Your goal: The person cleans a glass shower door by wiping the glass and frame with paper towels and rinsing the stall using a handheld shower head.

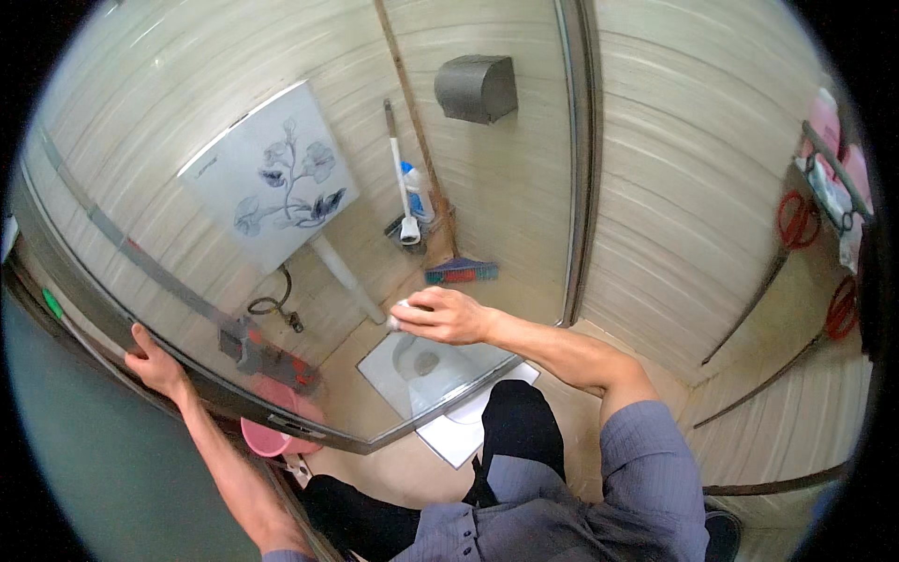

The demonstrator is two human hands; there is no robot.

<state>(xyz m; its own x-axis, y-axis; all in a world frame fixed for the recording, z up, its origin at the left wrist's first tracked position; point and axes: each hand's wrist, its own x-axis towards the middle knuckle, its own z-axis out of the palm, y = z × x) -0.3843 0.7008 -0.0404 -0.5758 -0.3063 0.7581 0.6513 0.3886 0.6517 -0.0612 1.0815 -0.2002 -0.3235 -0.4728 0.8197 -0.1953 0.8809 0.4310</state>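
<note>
My right hand (449, 317) is closed around a small crumpled white wad (397, 315), which looks like tissue or cloth, in front of a glass panel (520, 211). Out to the left, my left hand (158, 362) rests on the dark frame (211, 393) of the glass door, its thumb raised along the edge. Behind the glass, a white squat toilet (425, 365) is set in the floor. A white cistern with a flower print (281, 175) hangs on the wall, its white pipe running down towards the toilet.
Behind the glass are a broom (460, 270), a toilet brush (407, 204), a bottle (419, 193) and a grey paper holder (477, 88). A pink bucket (270, 432) stands low at left. Red-handled tools (798, 219) and a rack (836, 168) with pink bottles hang at right.
</note>
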